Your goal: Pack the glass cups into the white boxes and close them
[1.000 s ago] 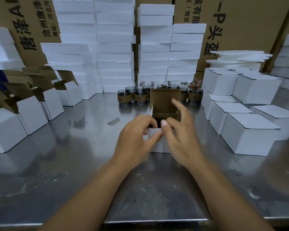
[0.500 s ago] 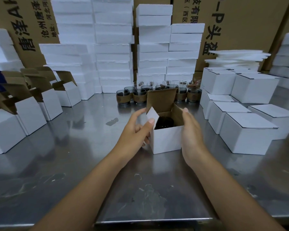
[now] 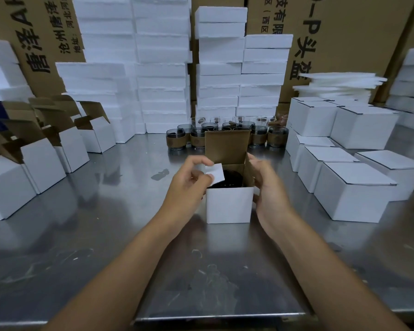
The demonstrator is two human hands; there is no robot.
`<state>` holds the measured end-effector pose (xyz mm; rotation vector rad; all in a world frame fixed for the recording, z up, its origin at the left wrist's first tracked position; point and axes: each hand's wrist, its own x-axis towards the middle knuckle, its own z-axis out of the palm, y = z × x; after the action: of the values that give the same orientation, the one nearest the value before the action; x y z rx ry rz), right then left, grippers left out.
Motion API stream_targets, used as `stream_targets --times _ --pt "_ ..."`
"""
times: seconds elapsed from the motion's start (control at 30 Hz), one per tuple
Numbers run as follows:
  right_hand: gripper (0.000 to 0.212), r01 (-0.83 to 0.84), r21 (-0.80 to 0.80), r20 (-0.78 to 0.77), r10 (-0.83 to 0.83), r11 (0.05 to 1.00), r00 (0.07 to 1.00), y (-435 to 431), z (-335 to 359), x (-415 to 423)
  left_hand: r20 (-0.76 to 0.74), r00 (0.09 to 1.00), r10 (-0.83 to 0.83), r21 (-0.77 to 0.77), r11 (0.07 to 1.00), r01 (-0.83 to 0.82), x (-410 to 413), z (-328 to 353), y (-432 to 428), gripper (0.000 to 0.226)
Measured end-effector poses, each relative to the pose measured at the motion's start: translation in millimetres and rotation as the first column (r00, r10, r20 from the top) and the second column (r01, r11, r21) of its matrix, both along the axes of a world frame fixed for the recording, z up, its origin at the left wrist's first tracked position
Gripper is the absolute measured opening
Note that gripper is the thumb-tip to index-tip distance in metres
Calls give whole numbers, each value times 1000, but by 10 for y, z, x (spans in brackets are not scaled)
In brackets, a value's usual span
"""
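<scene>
The steel table [image 3: 81,235] runs out from the near edge, both forearms reaching over it. At its centre stands the open white box [image 3: 228,206], between the two hands. The left hand [image 3: 189,185] pinches the white side flap [image 3: 214,174] between thumb and curled fingers. Half a second ago that flap stood upright; now it tips inward over the dark glass cup [image 3: 227,182] inside. The right hand [image 3: 268,187], fingers loosely extended, has risen against the brown right flap [image 3: 249,173]. The rear lid [image 3: 227,145] stands upright. Behind it wait more sleeved cups [image 3: 177,140], then foam stacks [image 3: 163,68].
</scene>
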<state>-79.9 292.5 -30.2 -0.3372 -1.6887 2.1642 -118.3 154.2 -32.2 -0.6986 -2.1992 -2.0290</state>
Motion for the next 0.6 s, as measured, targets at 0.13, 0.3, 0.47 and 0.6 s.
stream_targets --times 0.13,0.3,0.47,0.6 --pt "25 2 -67 -38 -5 998 999 6 -3 14 -4 998 -57 -49 997 57 3 13 -28 40" --pt "25 32 -7 -58 -32 999 998 -14 15 31 56 990 -130 13 992 129 28 28 -56 40" --pt "22 4 104 -112 8 995 994 -9 -32 17 59 991 -118 2 993 118 23 26 -51 43" --pt "33 -31 186 -169 63 982 984 10 -58 -5 34 991 -130 61 990 128 8 2 -56 40"
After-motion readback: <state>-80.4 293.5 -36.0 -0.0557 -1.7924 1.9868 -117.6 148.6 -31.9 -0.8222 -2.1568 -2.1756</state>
